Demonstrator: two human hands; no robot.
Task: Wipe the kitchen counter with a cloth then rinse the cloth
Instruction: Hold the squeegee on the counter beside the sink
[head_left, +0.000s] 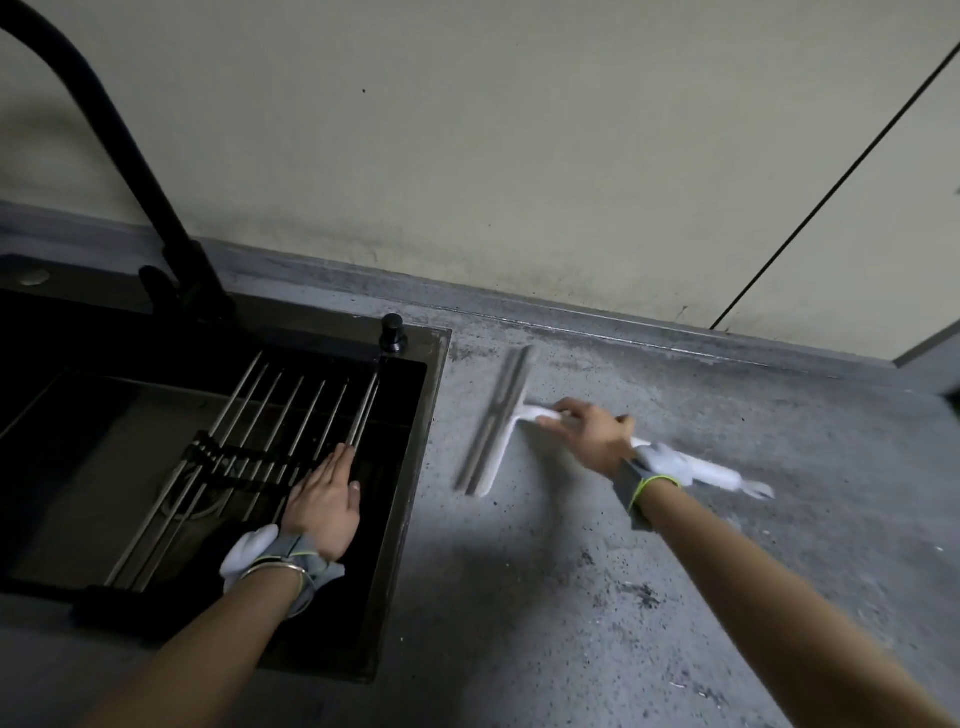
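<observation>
Fingers (563, 418) of the right hand (592, 434) are curled round the white handle of a squeegee (498, 421); its blade is blurred, just beyond the fingertips, toward the sink (441, 364). Left hand (324, 501) is laid flat, fingers straight, on the drying rack (291, 410) over the sink. No cloth is seen near either hand; its place cannot be told. Counter (571, 597) below the right wrist is speckled with dark grit. Risk noted: grit may be pushed over the sink edge, or smeared, if the blade is tilted.
</observation>
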